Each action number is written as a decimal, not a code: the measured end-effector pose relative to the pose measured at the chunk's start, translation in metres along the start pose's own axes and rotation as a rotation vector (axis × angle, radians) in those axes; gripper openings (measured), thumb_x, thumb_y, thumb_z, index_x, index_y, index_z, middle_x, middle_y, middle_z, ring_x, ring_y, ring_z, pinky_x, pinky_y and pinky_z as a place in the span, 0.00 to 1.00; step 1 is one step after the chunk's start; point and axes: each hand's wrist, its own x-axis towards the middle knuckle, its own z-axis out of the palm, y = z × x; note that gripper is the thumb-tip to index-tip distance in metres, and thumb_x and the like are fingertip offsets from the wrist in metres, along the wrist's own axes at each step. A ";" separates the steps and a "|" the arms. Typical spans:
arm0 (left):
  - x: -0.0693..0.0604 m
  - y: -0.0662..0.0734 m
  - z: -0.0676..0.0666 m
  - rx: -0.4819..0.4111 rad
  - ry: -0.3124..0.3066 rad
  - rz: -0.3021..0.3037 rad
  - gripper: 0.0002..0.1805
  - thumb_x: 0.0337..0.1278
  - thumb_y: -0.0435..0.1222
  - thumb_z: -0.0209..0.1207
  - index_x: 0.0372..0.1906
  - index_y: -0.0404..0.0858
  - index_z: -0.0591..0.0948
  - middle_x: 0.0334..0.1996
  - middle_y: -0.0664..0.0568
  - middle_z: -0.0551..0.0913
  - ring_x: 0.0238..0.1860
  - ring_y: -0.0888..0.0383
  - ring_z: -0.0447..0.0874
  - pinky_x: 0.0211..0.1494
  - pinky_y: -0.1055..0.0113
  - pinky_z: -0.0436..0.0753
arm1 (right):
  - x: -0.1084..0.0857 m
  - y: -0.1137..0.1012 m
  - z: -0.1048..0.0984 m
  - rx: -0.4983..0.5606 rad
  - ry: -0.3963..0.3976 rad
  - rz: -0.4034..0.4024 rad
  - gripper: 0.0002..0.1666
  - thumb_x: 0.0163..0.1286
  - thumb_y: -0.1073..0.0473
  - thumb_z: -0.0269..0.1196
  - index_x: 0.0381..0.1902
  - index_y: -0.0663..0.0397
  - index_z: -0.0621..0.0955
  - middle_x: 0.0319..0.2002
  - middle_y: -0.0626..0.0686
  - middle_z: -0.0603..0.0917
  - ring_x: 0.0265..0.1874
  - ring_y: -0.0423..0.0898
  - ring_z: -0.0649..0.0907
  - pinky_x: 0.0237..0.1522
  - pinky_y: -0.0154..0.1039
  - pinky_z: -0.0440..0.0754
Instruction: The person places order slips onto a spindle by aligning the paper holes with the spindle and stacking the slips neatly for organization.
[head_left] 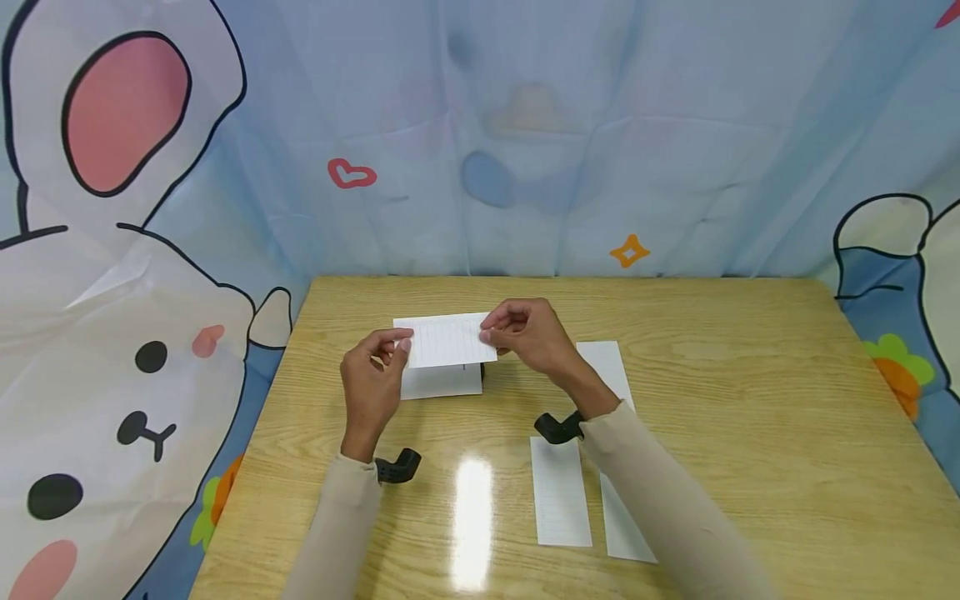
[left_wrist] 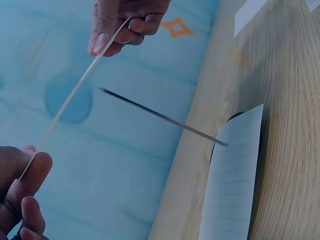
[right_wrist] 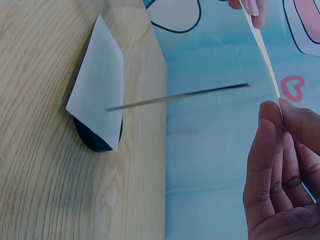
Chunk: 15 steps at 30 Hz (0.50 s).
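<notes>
Between my two hands a white lined slip of paper is stretched out, above the tabletop. My left hand pinches its left end between thumb and fingers; my right hand pinches the right end the same way. Below it stands a paper spike, its thin metal rod rising from a dark round base. Another lined slip is pierced by that rod and rests low on it, covering most of the base. In both wrist views the held slip appears edge-on, apart from the rod's tip.
On the wooden table, a short lined slip lies right of the middle. Beside it, longer white paper runs partly under my right forearm. A light blue cartoon curtain hangs behind the table's far edge.
</notes>
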 end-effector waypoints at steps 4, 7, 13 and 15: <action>0.001 -0.002 -0.003 -0.016 0.016 -0.003 0.06 0.69 0.31 0.68 0.44 0.41 0.93 0.29 0.43 0.81 0.31 0.56 0.74 0.35 0.70 0.70 | 0.003 0.001 0.005 0.003 0.003 0.001 0.07 0.69 0.65 0.73 0.43 0.63 0.88 0.34 0.59 0.88 0.28 0.47 0.88 0.38 0.42 0.90; 0.001 -0.003 -0.004 -0.019 0.025 -0.012 0.06 0.69 0.31 0.68 0.44 0.41 0.93 0.29 0.42 0.81 0.31 0.56 0.74 0.35 0.70 0.70 | 0.005 0.002 0.008 0.005 0.007 0.008 0.07 0.69 0.65 0.73 0.43 0.62 0.88 0.34 0.59 0.88 0.28 0.46 0.88 0.37 0.41 0.90; 0.002 -0.005 -0.006 -0.010 0.031 -0.028 0.06 0.70 0.31 0.67 0.44 0.40 0.93 0.30 0.42 0.81 0.32 0.55 0.73 0.36 0.70 0.70 | 0.008 0.002 0.013 0.015 0.014 0.022 0.07 0.69 0.65 0.73 0.43 0.62 0.88 0.34 0.56 0.88 0.29 0.46 0.88 0.38 0.42 0.90; 0.003 -0.006 -0.006 -0.009 0.030 -0.030 0.06 0.70 0.31 0.67 0.44 0.40 0.93 0.30 0.42 0.81 0.32 0.55 0.73 0.37 0.70 0.70 | 0.008 0.002 0.014 0.015 0.015 0.026 0.07 0.70 0.65 0.73 0.43 0.62 0.88 0.34 0.56 0.88 0.29 0.46 0.88 0.40 0.45 0.91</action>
